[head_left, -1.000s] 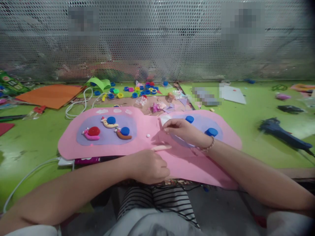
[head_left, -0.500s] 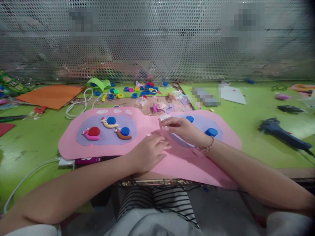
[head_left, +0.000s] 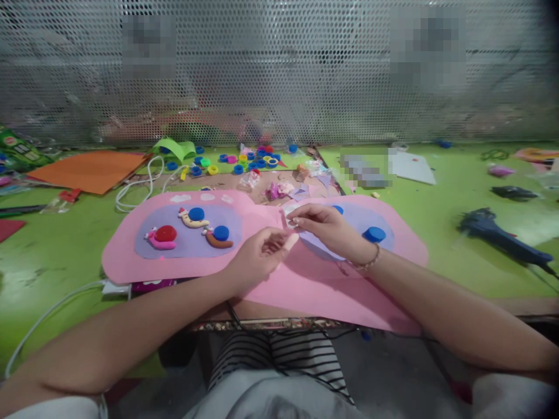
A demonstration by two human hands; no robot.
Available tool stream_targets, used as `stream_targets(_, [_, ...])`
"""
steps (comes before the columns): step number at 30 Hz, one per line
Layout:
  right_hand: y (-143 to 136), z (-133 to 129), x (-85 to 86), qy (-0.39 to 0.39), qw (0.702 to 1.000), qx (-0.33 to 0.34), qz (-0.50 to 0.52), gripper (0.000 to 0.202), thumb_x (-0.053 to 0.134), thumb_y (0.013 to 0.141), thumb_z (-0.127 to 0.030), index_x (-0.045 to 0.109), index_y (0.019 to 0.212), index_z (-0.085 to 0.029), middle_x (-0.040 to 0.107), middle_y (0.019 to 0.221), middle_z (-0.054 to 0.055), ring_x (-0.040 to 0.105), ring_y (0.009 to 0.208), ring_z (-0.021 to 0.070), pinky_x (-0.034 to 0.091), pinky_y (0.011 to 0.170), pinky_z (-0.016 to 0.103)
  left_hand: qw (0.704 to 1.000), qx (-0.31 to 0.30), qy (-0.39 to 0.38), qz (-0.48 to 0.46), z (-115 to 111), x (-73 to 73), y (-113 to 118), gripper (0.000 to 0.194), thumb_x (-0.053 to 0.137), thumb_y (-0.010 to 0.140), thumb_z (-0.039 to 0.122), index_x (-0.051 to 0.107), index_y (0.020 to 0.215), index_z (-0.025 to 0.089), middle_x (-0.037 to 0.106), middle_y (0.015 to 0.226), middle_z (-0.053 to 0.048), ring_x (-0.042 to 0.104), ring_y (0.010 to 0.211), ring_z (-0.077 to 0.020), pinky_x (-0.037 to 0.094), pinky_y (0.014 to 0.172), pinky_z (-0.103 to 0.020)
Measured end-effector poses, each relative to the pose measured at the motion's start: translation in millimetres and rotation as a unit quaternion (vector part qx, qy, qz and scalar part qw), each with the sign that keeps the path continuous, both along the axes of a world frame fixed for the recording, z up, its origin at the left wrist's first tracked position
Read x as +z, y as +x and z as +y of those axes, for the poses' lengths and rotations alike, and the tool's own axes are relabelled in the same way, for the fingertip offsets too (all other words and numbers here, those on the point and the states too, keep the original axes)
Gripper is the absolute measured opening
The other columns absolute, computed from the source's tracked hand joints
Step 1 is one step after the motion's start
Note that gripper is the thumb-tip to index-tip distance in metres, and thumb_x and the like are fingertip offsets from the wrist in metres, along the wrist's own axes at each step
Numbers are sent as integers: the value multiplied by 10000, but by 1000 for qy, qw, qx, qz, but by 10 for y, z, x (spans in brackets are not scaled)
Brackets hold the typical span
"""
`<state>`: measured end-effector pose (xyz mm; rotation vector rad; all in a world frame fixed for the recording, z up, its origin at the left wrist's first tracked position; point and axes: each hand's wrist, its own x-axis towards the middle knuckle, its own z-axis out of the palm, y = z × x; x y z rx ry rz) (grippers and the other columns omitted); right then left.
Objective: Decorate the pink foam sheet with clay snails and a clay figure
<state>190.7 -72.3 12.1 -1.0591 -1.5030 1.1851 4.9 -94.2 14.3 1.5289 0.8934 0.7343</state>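
Lifted from its flat spread on the pink sheet, the left hand (head_left: 257, 256) has turned its palm inward since half a second ago, and a pale clay roll (head_left: 290, 241) now shows at its fingertips. The roll is raised over the middle of the sheet, just below the other hand, pinched between the thumb and fingers of the left.

It looks like soft modelling clay: probably very light, pliable and easily dented, perhaps a little tacky. A loose grip along its sides, near the middle, should suit it best; squeezing an end would likely flatten or bend it.

Beside it, the right hand (head_left: 329, 230) draws thumb and fingertips close together at a white patch (head_left: 290, 215); whether they grip anything cannot be told.

Beneath both lies the pink sheet (head_left: 323, 291), apparently thin and flexible. On its right lavender oval sits a blue bottle cap (head_left: 374, 234), with another partly behind the right hand. The left oval carries a pink snail with a red cap (head_left: 166, 234), a cream snail (head_left: 194, 222) and a brown snail (head_left: 219, 240). Farther right, well apart, lies a glue gun (head_left: 502, 235).
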Motion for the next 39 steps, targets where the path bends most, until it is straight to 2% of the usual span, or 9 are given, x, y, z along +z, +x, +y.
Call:
stream_targets(2, [-22,-15,23,-8,1000,11,-9,165,628,744,-284,639,865,-172,640,864,28,595,801,116,478,766,280,999,-7,-46,-21,19,-20,0,345,578,743,377,520,1000,154,556,799,-9,487,486,-53,417,504,-232])
stream_targets(4, [-33,-29,44,-13,999,26,-30,162,610,756,-280,640,871,-171,639,857,29,599,809,120,478,781,288,998,-16,-59,-30,34,-44,-8,350,581,738,374,517,999,149,536,750,6,477,459,-50,413,485,-228])
stream_targets(11, [-28,-54,91,39,992,59,-100,183,566,789,-316,668,864,-184,589,921,54,563,824,136,479,729,284,998,-18,-62,-20,33,-54,-14,332,595,724,371,523,964,153,540,742,7,462,454,-43,417,461,-216])
stream_targets(15, [-31,-68,116,54,991,83,-89,196,537,814,-306,674,897,-192,560,922,57,547,842,139,466,751,293,998,-9,-57,-12,40,-49,-5,299,593,725,353,511,937,158,543,789,0,471,469,-41,422,463,-213])
stream_targets(20, [0,-68,110,69,988,106,-83,205,531,822,-288,669,950,-207,539,936,54,530,875,147,438,791,312,999,-1,-51,-19,59,-60,1,275,602,720,333,491,909,167,543,788,1,521,565,-70,431,493,-204])
stream_targets(24, [15,-70,103,73,986,125,-84,218,532,822,-270,657,992,-218,530,963,55,527,897,148,430,814,317,998,1,-50,-22,59,-66,-1,269,603,720,318,488,909,166,537,743,7,508,552,-67,409,476,-189])
stream_targets(31, [-7,-89,108,75,984,131,-90,211,549,804,-258,638,990,-216,529,994,63,545,924,152,451,817,312,996,11,-69,-47,73,-82,-3,295,634,688,348,491,876,172,517,638,34,471,484,-62,375,439,-186])
stream_targets(39, [-12,-86,105,86,984,118,-100,192,559,800,-276,636,962,-209,542,970,62,555,904,153,468,806,318,994,6,-83,-74,59,-43,-13,312,656,667,361,500,847,159,524,640,39,454,449,-48,356,442,-192])
